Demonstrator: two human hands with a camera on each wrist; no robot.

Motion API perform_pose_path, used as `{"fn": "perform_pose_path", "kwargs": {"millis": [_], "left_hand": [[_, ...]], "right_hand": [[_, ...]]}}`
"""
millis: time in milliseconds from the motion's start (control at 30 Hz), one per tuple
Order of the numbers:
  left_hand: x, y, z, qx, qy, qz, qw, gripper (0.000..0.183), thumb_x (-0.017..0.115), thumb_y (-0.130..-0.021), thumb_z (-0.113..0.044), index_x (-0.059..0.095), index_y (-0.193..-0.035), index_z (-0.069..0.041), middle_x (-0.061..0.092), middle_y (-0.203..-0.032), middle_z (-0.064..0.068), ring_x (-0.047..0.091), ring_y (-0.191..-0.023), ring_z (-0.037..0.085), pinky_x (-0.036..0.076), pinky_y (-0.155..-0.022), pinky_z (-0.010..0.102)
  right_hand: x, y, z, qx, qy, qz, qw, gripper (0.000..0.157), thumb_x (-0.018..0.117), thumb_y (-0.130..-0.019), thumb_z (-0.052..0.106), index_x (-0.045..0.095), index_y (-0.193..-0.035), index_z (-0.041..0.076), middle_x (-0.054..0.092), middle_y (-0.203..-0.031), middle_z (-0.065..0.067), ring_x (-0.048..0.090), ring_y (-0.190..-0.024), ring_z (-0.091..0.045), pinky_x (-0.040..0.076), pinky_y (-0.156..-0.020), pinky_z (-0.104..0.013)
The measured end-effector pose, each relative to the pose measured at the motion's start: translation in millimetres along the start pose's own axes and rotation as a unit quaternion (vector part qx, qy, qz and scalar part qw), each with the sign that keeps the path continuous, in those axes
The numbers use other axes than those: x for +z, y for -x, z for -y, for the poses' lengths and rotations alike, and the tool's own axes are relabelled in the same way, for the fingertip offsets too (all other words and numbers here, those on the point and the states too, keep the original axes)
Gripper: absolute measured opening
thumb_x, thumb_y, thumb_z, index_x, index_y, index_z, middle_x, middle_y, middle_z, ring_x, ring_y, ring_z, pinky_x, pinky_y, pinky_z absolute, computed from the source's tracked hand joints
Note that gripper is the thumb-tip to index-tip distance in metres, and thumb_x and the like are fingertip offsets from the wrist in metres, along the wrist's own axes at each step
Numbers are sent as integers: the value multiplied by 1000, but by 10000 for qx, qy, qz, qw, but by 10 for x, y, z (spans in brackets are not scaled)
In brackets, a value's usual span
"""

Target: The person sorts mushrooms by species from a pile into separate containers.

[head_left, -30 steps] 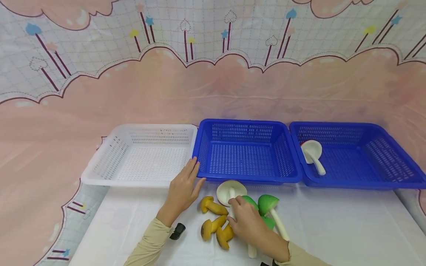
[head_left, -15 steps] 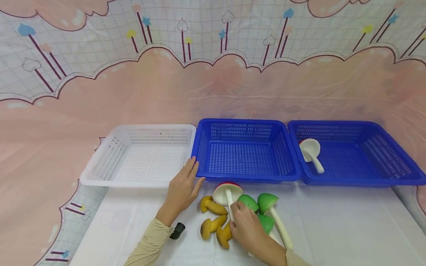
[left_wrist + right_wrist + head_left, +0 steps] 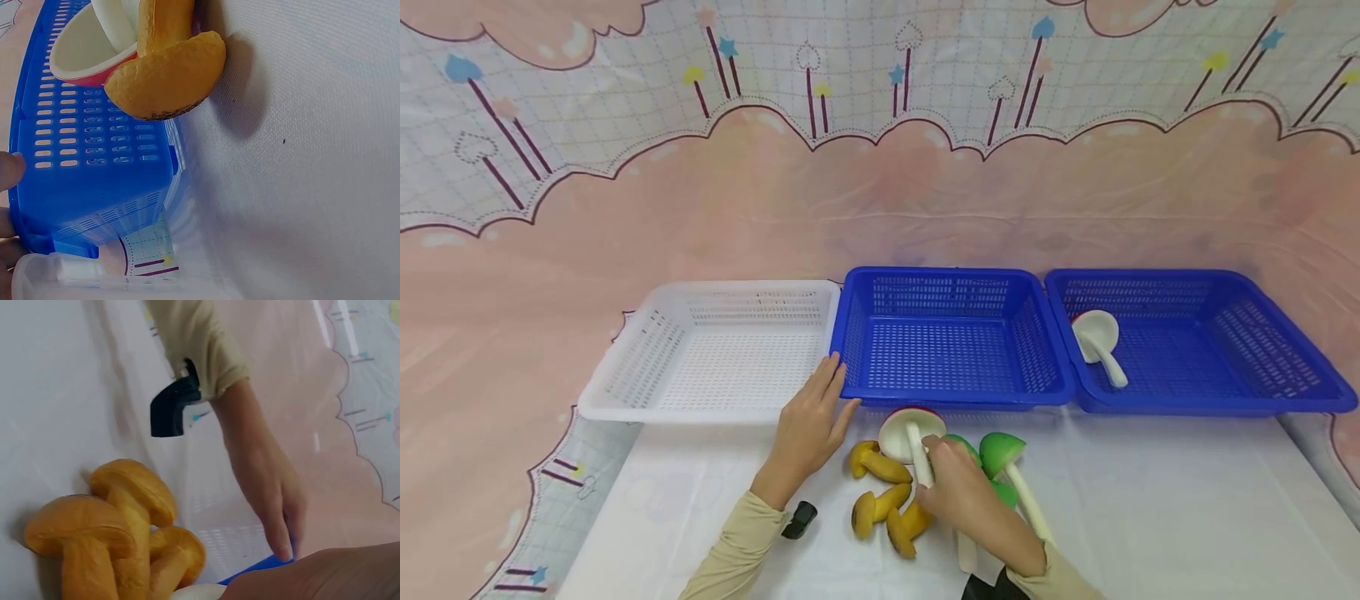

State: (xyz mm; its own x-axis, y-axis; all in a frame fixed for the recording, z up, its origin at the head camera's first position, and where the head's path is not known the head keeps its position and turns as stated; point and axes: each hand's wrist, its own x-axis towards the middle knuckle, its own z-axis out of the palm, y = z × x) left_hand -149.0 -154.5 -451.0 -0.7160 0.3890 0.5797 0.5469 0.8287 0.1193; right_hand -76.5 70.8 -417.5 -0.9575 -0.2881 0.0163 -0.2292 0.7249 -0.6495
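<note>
My left hand (image 3: 808, 433) lies with straight fingers at the near left corner of the middle blue basket (image 3: 955, 398), where it meets the white basket (image 3: 700, 414). In the left wrist view, fingertips (image 3: 9, 172) touch the blue rim. My right hand (image 3: 966, 496) pinches the white stem of a red-capped toy mushroom (image 3: 895, 437), whose pale underside faces me. Several yellow-brown toy mushrooms (image 3: 868, 512) lie left of that hand. Green-capped toy mushrooms (image 3: 1002, 452) lie beside and partly beneath it. In the right wrist view, the right hand (image 3: 331, 575) hides most of the grip.
The right blue basket (image 3: 1210, 408) holds another red-and-white toy mushroom (image 3: 1097, 333), tipped against its left wall. All three baskets stand in a row along the back of the white-covered table (image 3: 1150, 500). A patterned cloth (image 3: 880, 192) hangs behind them.
The red-capped mushroom has shifted slightly left and its cap has tilted, showing the red edge. My right hand has moved a little with it. The left hand stays put.
</note>
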Motion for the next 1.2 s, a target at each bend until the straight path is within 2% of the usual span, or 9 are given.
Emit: {"fn": "perform_pose_path", "kwargs": {"millis": [200, 367, 567, 700, 1000, 1200], "left_hand": [[9, -1, -12, 70, 52, -119, 9999, 52, 63, -90, -25, 54, -128, 9, 46, -138, 24, 45, -127, 36, 43, -99, 44], [10, 4, -17, 45, 86, -119, 9999, 52, 63, -90, -25, 53, -128, 9, 46, -138, 23, 45, -127, 35, 44, -99, 45], [15, 1, -20, -21, 86, -64, 9999, 51, 62, -90, -24, 53, -128, 8, 46, -139, 22, 44, -128, 34, 43, -100, 44], [11, 2, -22, -60, 70, -62, 9999, 50, 62, -91, -24, 54, -128, 8, 46, -139, 22, 45, -127, 34, 43, -99, 44], [23, 0, -12, -78, 63, -3, 9999, 51, 62, -90, -25, 53, -128, 8, 46, -139, 22, 45, -128, 34, 42, -100, 44], [34, -1, -7, -100, 59, 4, 9999, 51, 62, -91, -25, 53, -129, 7, 46, -139, 21, 44, -128, 33, 42, -100, 43]], "right_hand": [[-101, -40, -43, 285, -487, 281, 9980, 50, 72, -67, -2, 59, -114, -11, 65, -89, -14, 54, -73, -21, 49, -55, -27], [-124, -39, -73, 307, -799, 349, 9957, 42, 69, -68, -2, 64, -109, -10, 65, -85, -9, 56, -71, -17, 50, -56, -24], [-130, -10, -91, 131, -994, 51, 9949, 34, 66, -68, -6, 67, -101, -10, 65, -82, -11, 54, -61, -11, 49, -51, -20], [-156, 10, -111, 114, -1122, -20, 9936, 31, 66, -69, -8, 68, -99, -8, 65, -82, -10, 55, -62, -12, 49, -50, -20], [-283, 88, -161, 204, -1890, 513, 9804, 33, 67, -73, -8, 67, -105, -7, 66, -86, -11, 59, -62, -16, 52, -49, -24], [-366, 129, -240, 124, -2031, 737, 9763, 32, 67, -75, -5, 67, -107, -4, 66, -82, -7, 61, -65, -18, 53, -51, -26]]}}
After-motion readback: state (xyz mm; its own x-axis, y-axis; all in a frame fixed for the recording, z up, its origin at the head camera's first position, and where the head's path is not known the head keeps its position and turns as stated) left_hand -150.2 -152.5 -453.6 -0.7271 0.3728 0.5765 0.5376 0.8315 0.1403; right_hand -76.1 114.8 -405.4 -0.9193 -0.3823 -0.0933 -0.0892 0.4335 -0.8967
